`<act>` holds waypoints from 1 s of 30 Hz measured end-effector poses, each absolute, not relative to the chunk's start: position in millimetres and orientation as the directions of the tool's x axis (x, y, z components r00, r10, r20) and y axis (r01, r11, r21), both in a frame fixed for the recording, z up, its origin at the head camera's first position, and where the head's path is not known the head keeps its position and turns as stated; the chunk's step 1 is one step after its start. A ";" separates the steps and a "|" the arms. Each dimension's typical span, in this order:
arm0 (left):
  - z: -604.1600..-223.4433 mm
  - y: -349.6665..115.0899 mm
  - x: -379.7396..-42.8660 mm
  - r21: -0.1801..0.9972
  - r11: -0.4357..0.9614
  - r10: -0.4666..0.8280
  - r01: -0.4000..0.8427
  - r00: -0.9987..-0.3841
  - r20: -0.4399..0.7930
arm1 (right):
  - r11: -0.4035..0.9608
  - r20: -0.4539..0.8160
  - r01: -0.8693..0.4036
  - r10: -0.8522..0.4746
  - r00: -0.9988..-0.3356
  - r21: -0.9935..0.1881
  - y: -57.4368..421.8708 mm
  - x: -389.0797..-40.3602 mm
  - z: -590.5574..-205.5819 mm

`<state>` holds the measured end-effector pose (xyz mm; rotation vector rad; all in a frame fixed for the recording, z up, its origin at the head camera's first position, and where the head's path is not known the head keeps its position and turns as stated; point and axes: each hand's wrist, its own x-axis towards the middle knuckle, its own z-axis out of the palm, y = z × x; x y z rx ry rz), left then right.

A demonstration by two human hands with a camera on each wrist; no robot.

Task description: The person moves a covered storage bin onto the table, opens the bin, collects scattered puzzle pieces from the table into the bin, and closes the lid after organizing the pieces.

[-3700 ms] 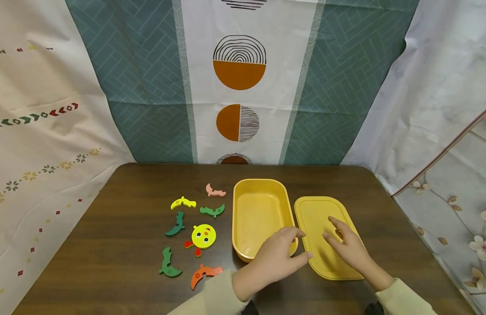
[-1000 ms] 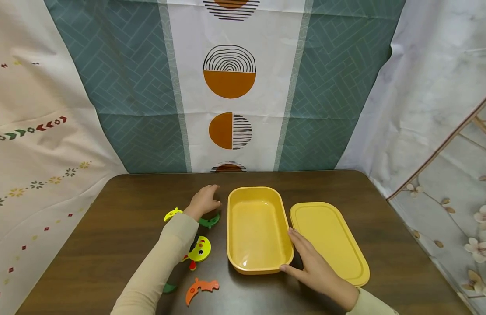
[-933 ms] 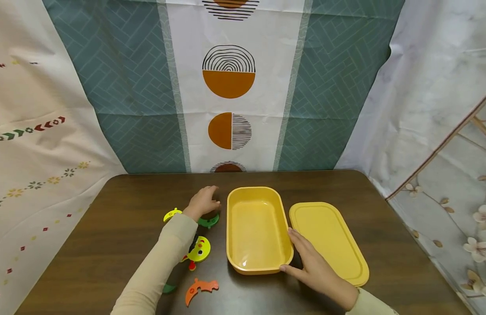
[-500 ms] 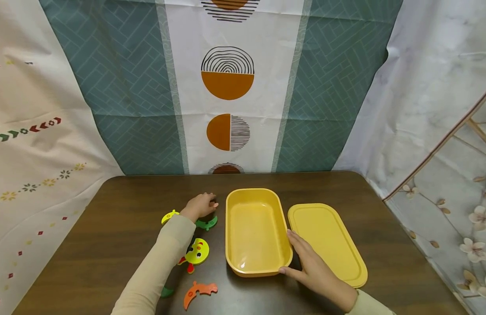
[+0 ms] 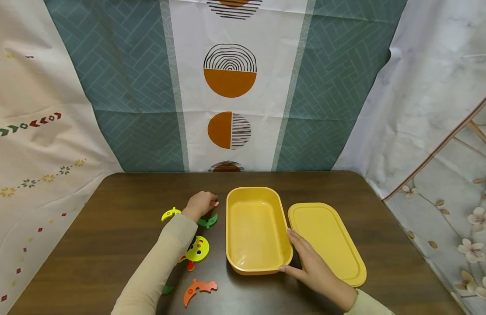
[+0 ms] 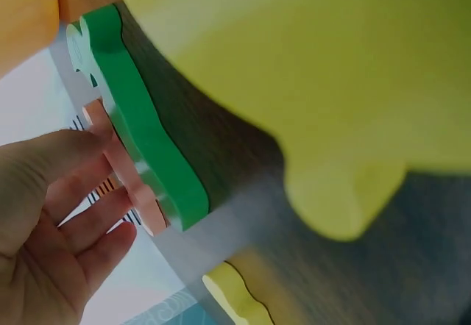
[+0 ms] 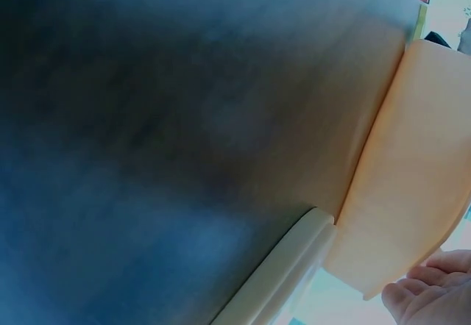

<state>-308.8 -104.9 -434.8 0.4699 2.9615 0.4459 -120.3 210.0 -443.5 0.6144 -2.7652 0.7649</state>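
In the left wrist view my left hand (image 6: 51,215) pinches a small pink curved piece (image 6: 141,189), the thumb on one face and fingers behind. A thicker green wavy piece (image 6: 140,119) stands right beside it there. From the head view, the left hand (image 5: 201,205) is low over the table left of a yellow box (image 5: 258,236), hiding most of the pink piece. My right hand (image 5: 311,271) holds the box's near right corner, thumb at the front rim and fingers along the right side. Fingertips of the right hand (image 7: 434,292) meet the box rim in the right wrist view.
A flat yellow lid (image 5: 329,245) lies right of the box. Left of the box are a yellow curved piece (image 5: 170,213), a round yellow smiling face piece (image 5: 198,249), an orange piece (image 5: 201,287) and a partly covered green piece (image 5: 167,289). Patterned cloth hangs behind the table.
My left hand went from near the box to the pink piece at the back left, and its fingers have closed on it. The right hand moved from above the lid to the box corner.
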 end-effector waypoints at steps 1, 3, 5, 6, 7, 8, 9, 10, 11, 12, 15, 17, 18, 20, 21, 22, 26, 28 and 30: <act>-434.4 -105.1 -309.2 0.303 0.906 0.324 0.294 -0.945 -0.050 | 0.778 0.300 -0.441 -0.335 -0.893 -0.447 210.0 -120.5 -443.4; -433.5 -105.0 -310.1 0.312 0.901 0.329 0.300 -0.943 -0.043 | 0.777 0.289 -0.432 -0.330 -0.899 -0.457 210.2 -120.8 -443.1; -433.2 -104.8 -310.7 0.311 0.900 0.334 0.306 -0.942 -0.038 | 0.777 0.285 -0.427 -0.326 -0.901 -0.462 210.6 -121.1 -443.1; -433.7 -104.6 -311.2 0.311 0.898 0.338 0.311 -0.941 -0.036 | 0.777 0.286 -0.426 -0.324 -0.902 -0.463 210.8 -121.2 -443.3; -434.1 -104.2 -311.7 0.310 0.897 0.342 0.315 -0.939 -0.035 | 0.779 0.287 -0.425 -0.323 -0.902 -0.461 210.9 -121.2 -443.6; -434.5 -103.8 -312.2 0.307 0.896 0.347 0.321 -0.937 -0.033 | 0.780 0.288 -0.425 -0.321 -0.902 -0.460 211.0 -121.2 -443.7; -435.0 -103.4 -312.4 0.305 0.895 0.351 0.326 -0.936 -0.030 | 0.780 0.291 -0.426 -0.321 -0.901 -0.458 211.1 -121.2 -443.9; -435.7 -103.3 -312.7 0.303 0.894 0.354 0.330 -0.935 -0.029 | 0.781 0.294 -0.428 -0.322 -0.900 -0.455 211.2 -121.1 -443.9; -436.6 -103.2 -313.0 0.304 0.894 0.355 0.330 -0.934 -0.030 | 0.780 0.294 -0.428 -0.322 -0.900 -0.457 211.2 -121.1 -443.8; -437.4 -103.4 -313.1 0.306 0.893 0.356 0.330 -0.934 -0.032 | 0.778 0.289 -0.426 -0.322 -0.901 -0.461 211.2 -121.0 -443.5; -439.6 -104.4 -312.7 0.313 0.893 0.353 0.325 -0.935 -0.037 | 0.773 0.273 -0.419 -0.323 -0.906 -0.476 211.4 -120.5 -441.8; -440.8 -104.9 -312.4 0.310 0.891 0.360 0.332 -0.932 -0.036 | 0.771 0.259 -0.410 -0.320 -0.911 -0.487 211.5 -120.2 -441.1; -441.1 -105.1 -312.2 0.309 0.890 0.364 0.336 -0.931 -0.036 | 0.772 0.252 -0.404 -0.318 -0.914 -0.491 211.6 -120.1 -440.8; -441.4 -104.7 -312.1 0.307 0.888 0.372 0.343 -0.927 -0.039 | 0.772 0.245 -0.399 -0.317 -0.916 -0.495 211.7 -119.9 -440.4; -441.3 -104.4 -311.9 0.305 0.888 0.373 0.344 -0.927 -0.042 | 0.774 0.240 -0.395 -0.316 -0.918 -0.494 211.8 -119.9 -440.3; -441.0 -104.0 -311.7 0.302 0.890 0.372 0.343 -0.927 -0.045 | 0.775 0.237 -0.394 -0.316 -0.919 -0.494 211.8 -120.1 -440.4; -439.3 -103.2 -311.0 0.300 0.896 0.357 0.328 -0.933 -0.045 | 0.774 0.234 -0.385 -0.306 -0.923 -0.503 211.5 -121.1 -440.3; -437.8 -103.4 -310.5 0.304 0.895 0.353 0.327 -0.935 -0.034 | 0.772 0.236 -0.380 -0.300 -0.924 -0.510 211.4 -121.4 -440.3; -436.8 -103.9 -310.1 0.312 0.893 0.350 0.325 -0.937 -0.025 | 0.771 0.235 -0.377 -0.296 -0.926 -0.513 211.3 -121.3 -440.6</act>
